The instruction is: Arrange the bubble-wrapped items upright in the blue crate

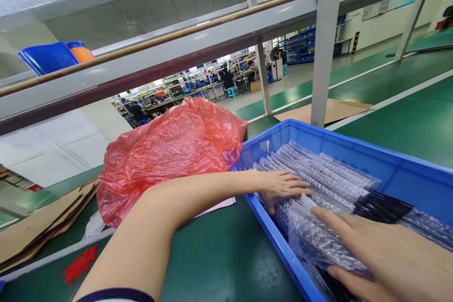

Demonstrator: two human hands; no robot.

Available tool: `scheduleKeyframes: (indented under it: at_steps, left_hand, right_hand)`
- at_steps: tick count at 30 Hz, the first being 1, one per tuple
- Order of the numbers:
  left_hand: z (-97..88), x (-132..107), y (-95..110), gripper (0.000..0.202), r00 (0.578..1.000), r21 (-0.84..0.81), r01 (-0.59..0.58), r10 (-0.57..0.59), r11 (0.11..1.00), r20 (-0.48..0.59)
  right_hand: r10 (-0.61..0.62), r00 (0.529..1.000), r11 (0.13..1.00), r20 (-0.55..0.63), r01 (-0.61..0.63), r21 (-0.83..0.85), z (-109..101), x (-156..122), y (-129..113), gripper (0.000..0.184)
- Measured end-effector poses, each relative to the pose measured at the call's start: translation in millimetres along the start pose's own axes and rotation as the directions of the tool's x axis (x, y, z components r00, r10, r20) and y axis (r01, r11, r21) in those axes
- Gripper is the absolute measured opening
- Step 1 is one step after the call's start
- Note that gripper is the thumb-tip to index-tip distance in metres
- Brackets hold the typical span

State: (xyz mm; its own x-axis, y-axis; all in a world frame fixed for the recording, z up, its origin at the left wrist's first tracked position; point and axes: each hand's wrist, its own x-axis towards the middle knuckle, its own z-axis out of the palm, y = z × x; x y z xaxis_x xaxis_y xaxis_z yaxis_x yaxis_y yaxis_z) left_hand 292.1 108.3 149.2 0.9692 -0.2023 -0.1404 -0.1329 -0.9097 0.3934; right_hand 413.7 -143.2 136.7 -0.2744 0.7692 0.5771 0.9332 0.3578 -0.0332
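A blue plastic bin [396, 170] stands on the green table at the right, filled with a row of bubble-wrapped flat packs [329, 174]. My left hand [281, 188] reaches across into the bin and rests on the packs near its left wall, fingers spread. My right hand [385, 257] comes in from the lower right and lies flat on a bubble-wrapped pack [314, 240] at the near end of the bin, with fingers under its lower edge. A dark uncovered item [382, 207] shows between the packs.
A crumpled red plastic bag [170, 151] lies left of the bin. Flattened cardboard [38, 226] sits at the far left, a red scrap [79, 264] near it. A metal frame post [323, 42] rises behind the bin. People work at benches in the background.
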Motion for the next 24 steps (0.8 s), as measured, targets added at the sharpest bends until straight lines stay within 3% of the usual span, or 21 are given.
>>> scheduleKeyframes:
  at_steps: [3,7,12,15,21,24]
  left_hand:
    - [1.3,1,-3,0.064,0.999,0.015,-0.034,0.034,0.999,0.005]
    - [4.9,-2,-6,0.068,0.997,0.024,-0.056,0.057,0.998,-0.053]
    - [3.9,-2,1,0.077,0.999,0.197,-0.029,0.024,0.98,0.029]
    - [1.5,-1,6,0.08,0.994,0.348,-0.057,0.022,0.936,0.104]
    - [0.7,-1,9,0.079,0.979,0.566,-0.148,0.041,0.811,0.197]
    - [1.0,-1,9,0.073,0.982,0.592,-0.144,0.042,0.793,0.183]
  right_hand:
    - [-0.079,0.992,0.997,0.097,0.077,0.024,11,24,-11,0.055]
    - [0.02,0.941,0.999,0.338,-0.035,0.037,35,46,-19,0.054]
    - [0.142,0.872,0.967,0.468,-0.224,0.123,55,47,-24,0.055]
    - [0.207,0.799,0.919,0.565,-0.357,0.168,49,47,-27,0.059]
    - [0.202,0.569,0.806,0.798,-0.559,0.195,19,56,-21,0.082]
    - [0.144,0.514,0.784,0.845,-0.58,0.219,9,65,-17,0.085]
